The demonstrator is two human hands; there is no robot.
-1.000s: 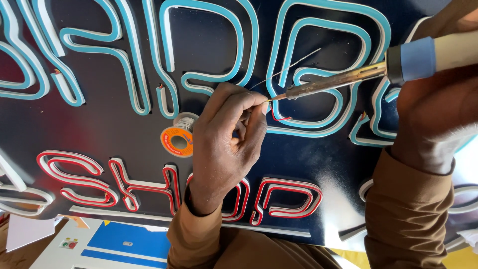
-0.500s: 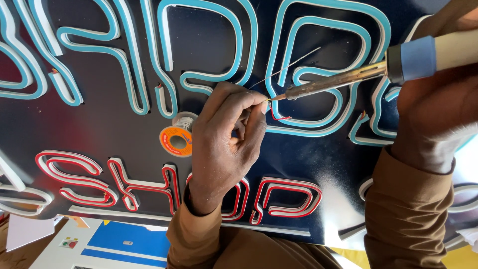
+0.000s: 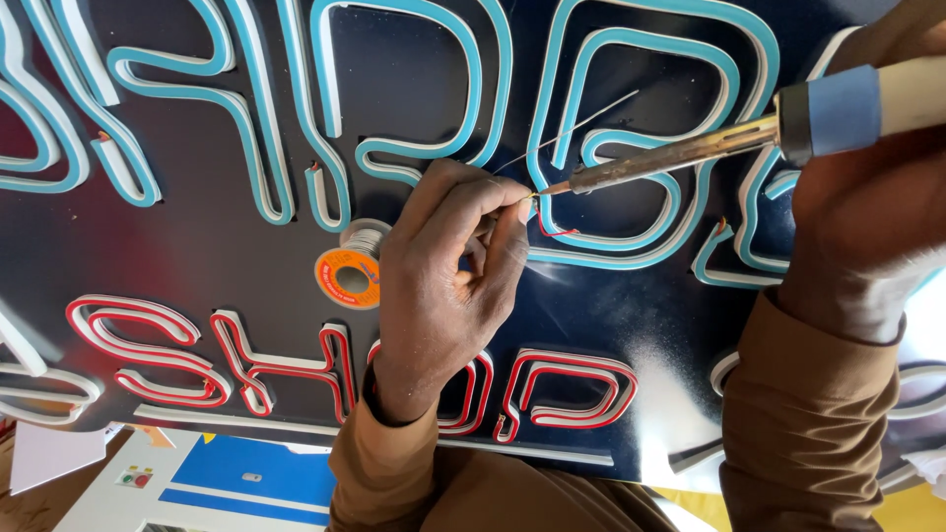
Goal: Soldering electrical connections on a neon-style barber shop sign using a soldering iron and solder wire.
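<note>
Sign panel [image 3: 197, 256]: dark, glossy board filling most of the view, carrying bent tube lettering. Upper row of tubes [image 3: 631, 59] blue and white; lower row [image 3: 572, 389] red and white.

Left hand [image 3: 443, 286]: rests on the panel at centre, fingers curled, thumb and forefinger pressed together on a thin solder wire [image 3: 581, 123]. The wire runs up and right from the fingertips, across a blue tube.

Right hand [image 3: 867, 197]: at the right edge, closed around the handle of a soldering iron [image 3: 680, 158]. Handle pale with a blue collar; metal barrel slants down and left. Its tip sits just beside the left fingertips, at a short red lead [image 3: 552, 229] near a blue tube end.

Solder spool [image 3: 350, 271]: orange flange, grey wire wound on it, lying on the panel just left of the left hand.

Sleeves [image 3: 808, 424]: brown, on both arms.

Blue-and-white sheet [image 3: 246, 473]: below the panel's lower edge, bottom left.

No containers in view.
</note>
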